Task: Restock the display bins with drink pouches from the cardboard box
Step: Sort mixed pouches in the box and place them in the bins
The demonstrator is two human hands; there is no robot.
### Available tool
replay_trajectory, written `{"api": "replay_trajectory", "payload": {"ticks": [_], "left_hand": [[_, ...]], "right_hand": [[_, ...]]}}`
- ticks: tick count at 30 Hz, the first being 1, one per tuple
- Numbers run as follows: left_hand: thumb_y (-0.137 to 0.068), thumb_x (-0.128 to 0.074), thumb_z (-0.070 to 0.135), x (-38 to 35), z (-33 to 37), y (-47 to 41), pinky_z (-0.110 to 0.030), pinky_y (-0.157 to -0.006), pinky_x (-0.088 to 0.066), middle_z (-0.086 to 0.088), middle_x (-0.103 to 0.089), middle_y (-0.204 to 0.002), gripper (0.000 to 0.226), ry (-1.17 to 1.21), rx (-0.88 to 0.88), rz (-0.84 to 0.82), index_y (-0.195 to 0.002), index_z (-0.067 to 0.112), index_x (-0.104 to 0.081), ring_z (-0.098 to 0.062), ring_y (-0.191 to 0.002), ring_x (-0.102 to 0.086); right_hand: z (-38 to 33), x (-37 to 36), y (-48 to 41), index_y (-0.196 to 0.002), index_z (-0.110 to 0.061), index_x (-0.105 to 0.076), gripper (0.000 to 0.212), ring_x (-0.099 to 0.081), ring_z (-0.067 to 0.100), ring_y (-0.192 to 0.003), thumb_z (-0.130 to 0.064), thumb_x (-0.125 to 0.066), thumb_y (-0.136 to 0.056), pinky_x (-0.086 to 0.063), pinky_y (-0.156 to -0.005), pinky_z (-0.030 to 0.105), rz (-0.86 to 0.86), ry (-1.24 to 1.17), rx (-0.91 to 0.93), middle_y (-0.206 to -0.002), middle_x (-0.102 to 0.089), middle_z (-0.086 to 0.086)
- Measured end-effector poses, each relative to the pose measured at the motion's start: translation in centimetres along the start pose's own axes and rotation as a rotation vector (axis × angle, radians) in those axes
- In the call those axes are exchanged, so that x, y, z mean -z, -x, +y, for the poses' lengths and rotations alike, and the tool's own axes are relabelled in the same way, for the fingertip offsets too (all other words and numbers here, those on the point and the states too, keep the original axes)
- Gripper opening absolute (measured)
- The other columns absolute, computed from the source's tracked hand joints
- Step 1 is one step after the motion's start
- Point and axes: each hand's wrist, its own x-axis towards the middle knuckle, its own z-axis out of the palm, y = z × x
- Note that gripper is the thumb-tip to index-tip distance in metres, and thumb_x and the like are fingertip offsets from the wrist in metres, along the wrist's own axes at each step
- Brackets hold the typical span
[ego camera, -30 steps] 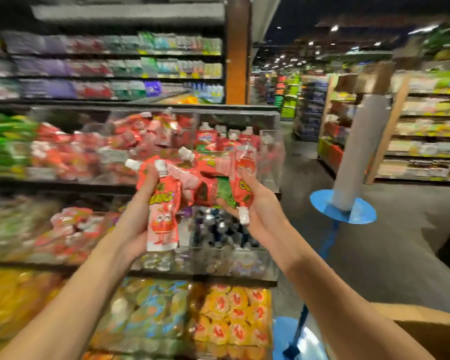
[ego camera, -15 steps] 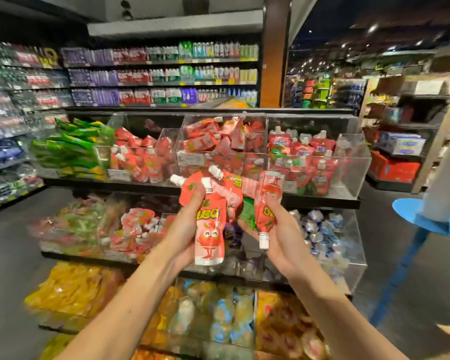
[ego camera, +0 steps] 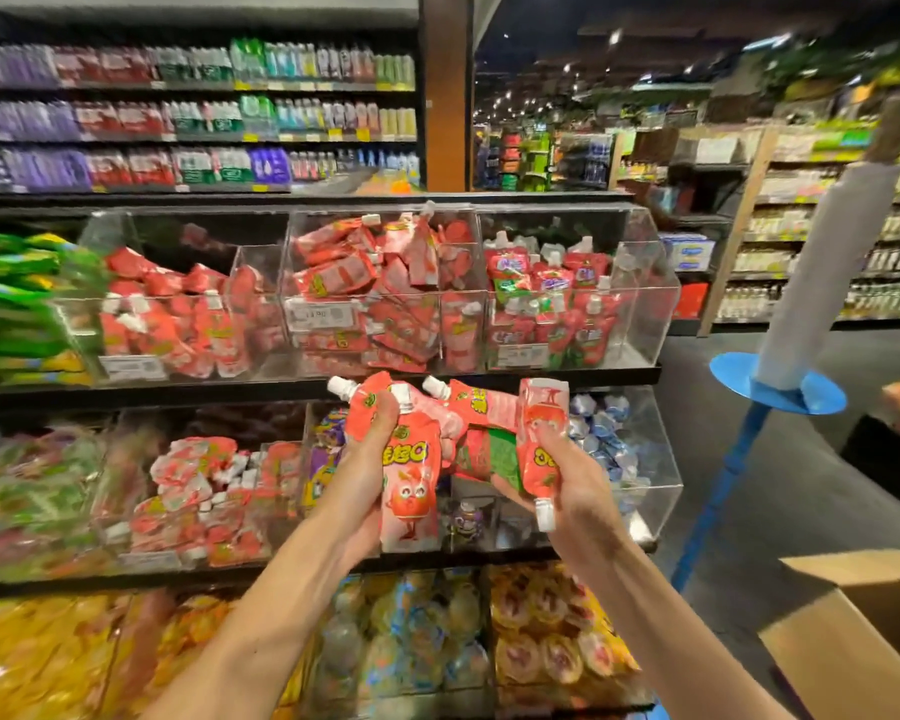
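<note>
Clear display bins (ego camera: pixel 640 283) stand beyond the fingers (ego camera: pixel 380 420), which are clamped on red drink pouches (ego camera: pixel 411 491) in left hand (ego camera: pixel 362 470) and right hand (ego camera: pixel 575 491)

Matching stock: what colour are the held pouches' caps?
White caps on red pouches, head view.

The drink pouches (ego camera: pixel 409 491) are glossy, crinkled red plastic film that catches the light, with smooth white hard-plastic caps (ego camera: pixel 340 387). The display bins (ego camera: pixel 640 304) are clear, shiny rigid plastic with bright reflections on their walls. The cardboard box (ego camera: pixel 842 652) is plain matt brown card. The pillar (ego camera: pixel 445 96) looks like smooth brown wood.
</note>
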Motion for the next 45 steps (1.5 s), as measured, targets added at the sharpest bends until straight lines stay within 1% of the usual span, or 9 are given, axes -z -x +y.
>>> {"api": "replay_trajectory", "payload": {"ticks": [6, 11, 21, 30, 33, 35, 37, 40, 45], "left_hand": [[-0.089, -0.049, 0.058, 0.6, 0.7, -2.0, -0.024, -0.059, -0.054, -0.006, -0.074, -0.081, 0.056, -0.039, 0.043, 0.025, -0.103, 0.009, -0.07, -0.011, -0.065, -0.069], [-0.093, -0.056, 0.045, 0.9, 3.1, -2.0, -0.021, -0.046, -0.051, -0.004, -0.071, -0.067, 0.037, -0.118, 0.009, 0.133, -0.096, 0.01, -0.066, -0.013, -0.051, -0.066], [-0.081, -0.068, 0.033, 9.6, 9.4, -0.9, -0.029, -0.059, -0.059, -0.01, -0.075, -0.083, 0.037, -0.167, -0.134, 0.305, -0.111, 0.01, -0.068, -0.018, -0.061, -0.071], [-0.073, -0.073, 0.034, 22.8, 17.2, -3.0, -0.03, -0.066, -0.054, -0.008, -0.074, -0.088, 0.049, -0.172, -0.148, 0.211, -0.118, 0.014, -0.07, -0.017, -0.065, -0.068], [-0.072, -0.075, 0.038, 26.6, 21.1, -4.5, -0.031, -0.064, -0.05, -0.013, -0.07, -0.084, 0.047, -0.18, -0.107, 0.225, -0.111, 0.011, -0.071, -0.022, -0.063, -0.065], [-0.071, -0.082, 0.045, 28.0, 23.6, -5.4, -0.036, -0.071, -0.048, -0.024, -0.063, -0.1, 0.057, -0.213, -0.088, 0.195, -0.112, 0.007, -0.07, -0.027, -0.08, -0.06], [-0.079, -0.075, 0.046, 28.4, 25.8, -6.2, -0.025, -0.056, -0.047, -0.016, -0.064, -0.082, 0.04, -0.277, -0.096, 0.195, -0.088, 0.008, -0.072, -0.02, -0.064, -0.058], [-0.098, -0.053, 0.033, 28.1, 29.6, -7.7, -0.017, -0.043, -0.044, 0.0, -0.065, -0.055, 0.036, -0.377, -0.195, 0.206, -0.069, 0.015, -0.067, -0.011, -0.043, -0.057], [-0.098, -0.056, 0.017, 26.7, 35.1, -10.5, -0.025, -0.059, -0.052, -0.006, -0.07, -0.074, 0.019, -0.624, -0.468, 0.182, -0.085, 0.015, -0.071, -0.012, -0.058, -0.064]], "right_hand": [[-1.5, 1.3, -2.3, -0.122, -0.008, -0.062, 0.046, -0.071, 0.029, -0.104, -0.035, -0.061, -0.085, -0.055, -0.089, 0.045, -0.079, 0.083, 0.01, -0.114, -0.073, 0.013], [-1.3, -0.8, -5.3, -0.123, -0.003, -0.063, 0.048, -0.07, 0.035, -0.104, -0.034, -0.061, -0.086, -0.061, -0.077, 0.041, -0.149, 0.087, -0.047, -0.115, -0.072, 0.017], [3.4, -10.5, -8.3, -0.12, -0.003, -0.063, 0.033, -0.073, 0.03, -0.095, -0.026, -0.056, -0.098, -0.06, -0.066, 0.036, -0.289, 0.047, -0.154, -0.111, -0.073, 0.017], [9.8, -22.3, -8.4, -0.115, -0.008, -0.066, 0.03, -0.074, 0.027, -0.096, -0.028, -0.055, -0.095, -0.059, -0.07, 0.037, -0.269, 0.028, -0.064, -0.107, -0.075, 0.01], [11.2, -26.6, -8.4, -0.118, -0.009, -0.065, 0.035, -0.073, 0.027, -0.098, -0.031, -0.057, -0.094, -0.059, -0.073, 0.038, -0.25, 0.022, -0.047, -0.109, -0.075, 0.01], [11.8, -29.0, -8.5, -0.119, -0.007, -0.065, 0.04, -0.073, 0.027, -0.098, -0.033, -0.059, -0.09, -0.061, -0.07, 0.037, -0.221, 0.0, -0.035, -0.11, -0.074, 0.012], [12.2, -30.8, -8.5, -0.118, -0.005, -0.065, 0.046, -0.074, 0.027, -0.094, -0.035, -0.062, -0.083, -0.061, -0.063, 0.034, -0.188, -0.035, -0.017, -0.11, -0.074, 0.015], [12.1, -32.1, -8.7, -0.116, -0.005, -0.066, 0.042, -0.074, 0.027, -0.091, -0.032, -0.062, -0.083, -0.061, -0.061, 0.034, -0.161, -0.073, 0.037, -0.109, -0.074, 0.016], [11.4, -32.5, -8.9, -0.112, -0.006, -0.067, 0.037, -0.074, 0.027, -0.091, -0.031, -0.061, -0.086, -0.061, -0.063, 0.035, -0.122, -0.037, 0.114, -0.106, -0.075, 0.014]]}}
